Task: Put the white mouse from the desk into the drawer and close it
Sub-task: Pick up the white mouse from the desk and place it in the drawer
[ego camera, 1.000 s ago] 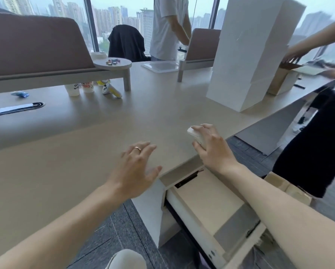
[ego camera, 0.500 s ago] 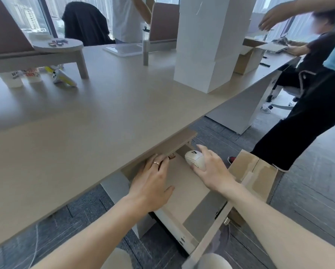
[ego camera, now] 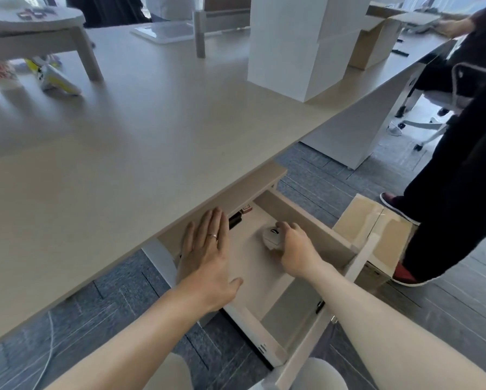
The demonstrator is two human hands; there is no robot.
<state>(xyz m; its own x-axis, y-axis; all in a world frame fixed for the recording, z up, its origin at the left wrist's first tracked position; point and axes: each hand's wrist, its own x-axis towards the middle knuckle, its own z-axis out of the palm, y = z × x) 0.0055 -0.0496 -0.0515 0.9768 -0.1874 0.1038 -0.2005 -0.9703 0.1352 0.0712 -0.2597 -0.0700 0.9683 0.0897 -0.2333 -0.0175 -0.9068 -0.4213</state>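
The drawer (ego camera: pixel 275 327) under the desk (ego camera: pixel 151 130) stands pulled out, pale wood inside with a white front. My right hand (ego camera: pixel 295 249) is inside it, fingers wrapped over the white mouse (ego camera: pixel 271 237), which sits low on or just above the drawer floor. My left hand (ego camera: pixel 208 254) is flat with fingers spread, holding nothing, over the drawer's left side just below the desk edge. A ring shows on one finger.
A small dark item (ego camera: pixel 235 219) lies at the drawer's back. A cardboard box (ego camera: pixel 376 235) stands on the floor right of the drawer, beside a standing person's legs (ego camera: pixel 455 192). White boxes (ego camera: pixel 300 43) and a yellow-white controller (ego camera: pixel 56 80) sit on the desk.
My right hand carried the mouse off the desk top and down into the drawer. My left hand dropped from the desk to the drawer's left side. The view tilted downward.
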